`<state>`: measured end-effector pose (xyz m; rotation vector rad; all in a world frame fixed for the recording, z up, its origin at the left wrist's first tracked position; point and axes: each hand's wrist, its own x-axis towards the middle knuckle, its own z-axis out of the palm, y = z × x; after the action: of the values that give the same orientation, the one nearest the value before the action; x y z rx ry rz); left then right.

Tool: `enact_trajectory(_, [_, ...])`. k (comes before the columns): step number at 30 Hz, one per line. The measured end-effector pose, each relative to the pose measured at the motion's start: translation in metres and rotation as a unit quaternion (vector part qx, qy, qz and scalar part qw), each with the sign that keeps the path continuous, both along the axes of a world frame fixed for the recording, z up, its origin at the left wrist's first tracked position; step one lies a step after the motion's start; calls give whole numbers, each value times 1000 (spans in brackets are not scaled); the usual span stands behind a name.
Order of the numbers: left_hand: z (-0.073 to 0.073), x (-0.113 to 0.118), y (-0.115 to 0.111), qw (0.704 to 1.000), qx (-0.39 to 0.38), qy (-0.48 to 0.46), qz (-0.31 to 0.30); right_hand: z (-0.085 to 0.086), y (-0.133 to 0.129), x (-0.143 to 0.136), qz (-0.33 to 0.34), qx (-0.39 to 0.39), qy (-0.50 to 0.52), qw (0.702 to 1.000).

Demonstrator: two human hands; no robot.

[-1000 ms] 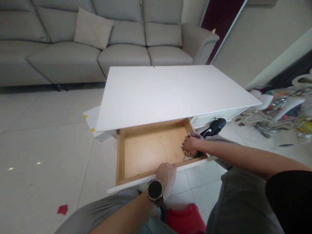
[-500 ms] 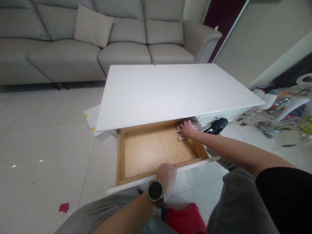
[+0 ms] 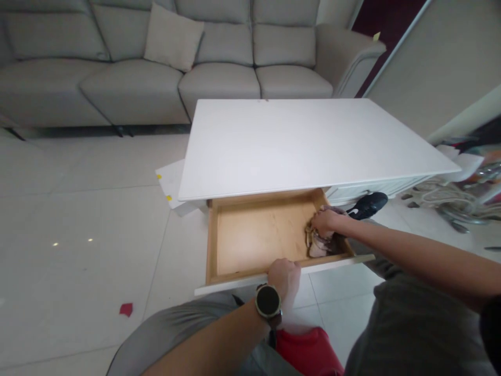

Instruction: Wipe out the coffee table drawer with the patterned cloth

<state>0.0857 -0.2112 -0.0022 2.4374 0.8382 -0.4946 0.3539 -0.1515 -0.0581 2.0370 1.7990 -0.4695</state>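
A pulled-out wooden drawer (image 3: 250,235) with a white front panel juts from the white coffee table (image 3: 297,141). My left hand (image 3: 284,274), with a watch on its wrist, is closed over the top edge of the drawer's front. At the drawer's right end, my right hand (image 3: 325,222) grips a crumpled patterned cloth (image 3: 319,245). The cloth lies bunched against the drawer floor near the front right corner. Part of it is hidden behind my right hand and forearm.
A grey sofa (image 3: 219,81) with a beige cushion (image 3: 172,39) stands behind the table. A white box (image 3: 170,183) sits on the floor at the table's left. Below the drawer is a red object (image 3: 307,352). Cables (image 3: 442,198) clutter the floor at right.
My right hand has moved the cloth from the drawer's back right corner towards its front right corner. My left hand keeps its hold on the drawer front. The view has shifted left.
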Motion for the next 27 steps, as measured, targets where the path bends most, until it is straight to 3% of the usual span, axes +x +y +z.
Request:
enact_trajectory(2, [-5,-1,-1,1000,7,0,3,14,8,2,57,-39,-15,997])
enact_trajectory(5, [-9,-2,-3,1000,12,-7,1,24,10,-1,117,26,-41,992])
enact_trajectory(7, [-9,-3,-3,1000,13,-15,3,15,7,-9,108,68,-38,991])
enact_trajectory(13, [-2,-6,-2,999,0,-39,26,-44,8,-37,33,8,-15,999])
enact_trajectory(17, [2,-7,-4,999,-11,-24,43,-54,35,-54,54,74,20,996])
enact_trajectory(19, [4,-7,-4,998,-15,-14,53,-52,52,-69,27,109,85,990])
enact_trajectory(21, [6,-6,-3,998,-26,-13,52,-53,67,-90,-27,139,194,971])
enact_trajectory(24, [10,-7,0,998,-52,-21,42,-58,87,-136,-97,165,384,903])
enact_trajectory(27, [15,-8,3,997,-68,-13,43,-65,104,-193,-91,187,512,833])
